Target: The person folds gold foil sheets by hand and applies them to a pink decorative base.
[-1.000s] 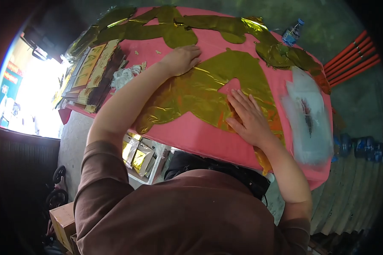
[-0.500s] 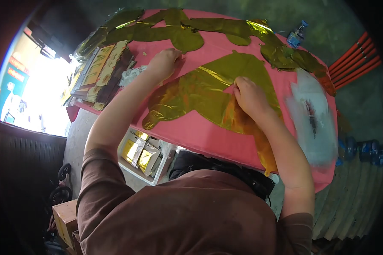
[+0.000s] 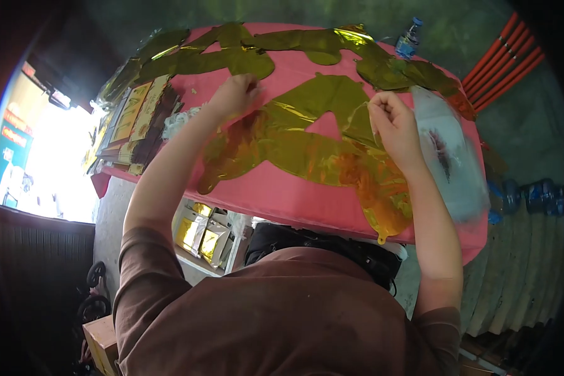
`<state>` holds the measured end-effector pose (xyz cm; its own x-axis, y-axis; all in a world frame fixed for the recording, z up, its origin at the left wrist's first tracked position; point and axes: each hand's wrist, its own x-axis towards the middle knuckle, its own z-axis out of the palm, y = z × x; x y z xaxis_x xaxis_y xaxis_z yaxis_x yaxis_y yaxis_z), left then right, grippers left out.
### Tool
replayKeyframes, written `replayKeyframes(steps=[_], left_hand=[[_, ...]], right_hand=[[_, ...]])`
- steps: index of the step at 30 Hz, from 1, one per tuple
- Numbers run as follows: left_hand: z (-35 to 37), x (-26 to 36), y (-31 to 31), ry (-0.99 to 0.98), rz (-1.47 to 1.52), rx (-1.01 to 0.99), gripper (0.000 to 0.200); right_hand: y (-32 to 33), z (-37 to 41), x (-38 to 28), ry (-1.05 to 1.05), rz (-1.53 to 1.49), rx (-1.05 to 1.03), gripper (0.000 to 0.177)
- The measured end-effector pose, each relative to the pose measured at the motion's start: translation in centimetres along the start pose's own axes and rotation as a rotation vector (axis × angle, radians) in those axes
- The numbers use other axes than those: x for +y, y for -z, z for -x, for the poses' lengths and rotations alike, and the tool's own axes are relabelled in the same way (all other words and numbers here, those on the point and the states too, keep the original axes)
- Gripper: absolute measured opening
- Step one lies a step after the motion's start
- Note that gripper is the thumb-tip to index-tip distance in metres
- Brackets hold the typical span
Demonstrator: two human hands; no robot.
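A flat gold foil balloon (image 3: 307, 153), shaped like a letter A, lies on the pink tablecloth (image 3: 294, 200) in front of me. Its triangular hole shows the cloth, and a small tab sticks out at the lower right leg. My right hand (image 3: 393, 122) is raised over the balloon's right side, fingers pinched on a thin, pale, see-through strip (image 3: 355, 118). Left of the balloon's top, my left hand (image 3: 235, 97) hovers by the cloth with fingers curled. Blur hides whether it holds anything.
More flat gold foil balloons (image 3: 294, 41) line the table's far edge. At left lie stacked printed packets (image 3: 135, 122) and crumpled clear plastic (image 3: 180, 122). Clear plastic bags (image 3: 451, 156) lie at right, a water bottle (image 3: 408, 39) stands far right. A box of foil packs (image 3: 207, 235) sits below.
My right hand has lifted off the balloon's inner edge and moved right and up with the thin strip. The balloon's right leg now lies more spread out. My left hand has shifted slightly.
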<state>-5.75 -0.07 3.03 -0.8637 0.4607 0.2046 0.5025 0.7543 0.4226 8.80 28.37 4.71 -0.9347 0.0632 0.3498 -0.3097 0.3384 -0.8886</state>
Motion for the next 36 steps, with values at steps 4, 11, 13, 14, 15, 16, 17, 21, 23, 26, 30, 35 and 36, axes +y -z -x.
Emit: replayKeyframes(steps=[4, 11, 13, 14, 15, 16, 17, 21, 23, 26, 30, 35, 36], left_hand=[[3.6, 8.9, -0.2, -0.04, 0.716, -0.239, 0.019], [6.3, 14.8, -4.5, 0.039, 1.461, -0.776, 0.013], [6.6, 15.6, -6.1, 0.04, 1.72, -0.95, 0.017], [6.9, 16.5, -6.0, 0.028, 1.717, -0.949, 0.017], [7.1, 17.5, -5.6, 0.075, 1.698, -0.983, 0.02], [7.0, 18.2, -5.3, 0.121, 1.678, -1.013, 0.022], [6.8, 18.5, -5.3, -0.028, 1.583, -1.075, 0.027], [4.9, 16.6, -4.1, -0.51, 0.593, -0.656, 0.037], [3.6, 12.5, -5.0, -0.692, -0.334, -0.134, 0.057], [3.6, 7.8, -5.9, -0.44, -0.235, -0.303, 0.069], [2.7, 5.9, -5.6, -0.326, -0.315, -0.364, 0.071], [-0.6, 5.0, -5.4, -0.371, -0.176, -0.223, 0.061], [-2.0, 4.4, -5.4, -0.367, -0.177, -0.224, 0.061]], right_hand=[[-0.5, 2.6, -2.5, -0.04, -0.189, -0.054, 0.007], [0.4, 8.1, -5.4, -0.181, -0.233, -0.204, 0.015], [0.9, 9.9, -4.9, -0.094, -0.141, -0.048, 0.01], [1.5, 10.8, -5.0, -0.085, -0.136, -0.045, 0.01], [2.2, 11.6, -5.0, -0.086, -0.077, 0.055, 0.007], [3.0, 12.4, -4.9, -0.084, -0.021, 0.154, 0.004], [4.1, 13.3, -4.6, -0.044, 0.043, 0.171, 0.002], [9.2, 18.7, -5.4, -0.121, 0.2, 0.278, 0.002], [12.3, 21.8, -5.6, -0.217, 0.261, 0.333, 0.002], [15.5, 25.6, -6.3, -0.405, 0.533, 0.281, 0.003], [16.4, 30.0, -5.4, -0.568, 0.76, 0.034, 0.009], [15.3, 26.6, -8.4, -0.679, 1.264, 0.02, 0.015], [14.6, 25.2, -8.5, -0.679, 1.262, 0.016, 0.015]])
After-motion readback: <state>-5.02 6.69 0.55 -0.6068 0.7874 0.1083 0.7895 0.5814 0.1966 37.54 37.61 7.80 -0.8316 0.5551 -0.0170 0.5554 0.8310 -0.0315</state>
